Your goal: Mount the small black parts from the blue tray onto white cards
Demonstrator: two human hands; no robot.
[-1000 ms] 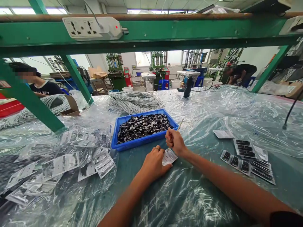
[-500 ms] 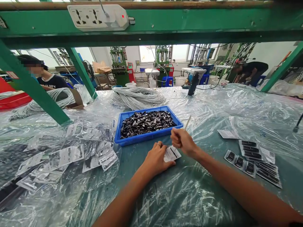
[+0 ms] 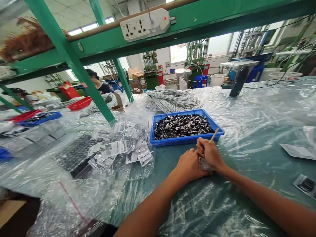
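My left hand lies low on the plastic-covered table, thumb and fingers around a small clear packet. Most of that packet is hidden between my hands. Right beside it, my right hand is closed in a fist around a thin, pale stick, whose upper end pokes out above the fist. The fist is over the packet and close to my left fingers; where the stick's lower end rests cannot be seen. Just beyond both hands stands a blue tray, full of small black parts with metal bits.
Printed clear packets are heaped at the left. More packets lie at the right edge. Behind the tray sits a grey cable coil. A green post rises at the left, under a beam carrying a power strip. Co-workers sit far left.
My view has turned left, so everything appears shifted right and tilted. My right fist with the stick has come down over the packet, against my left hand, which still holds it.
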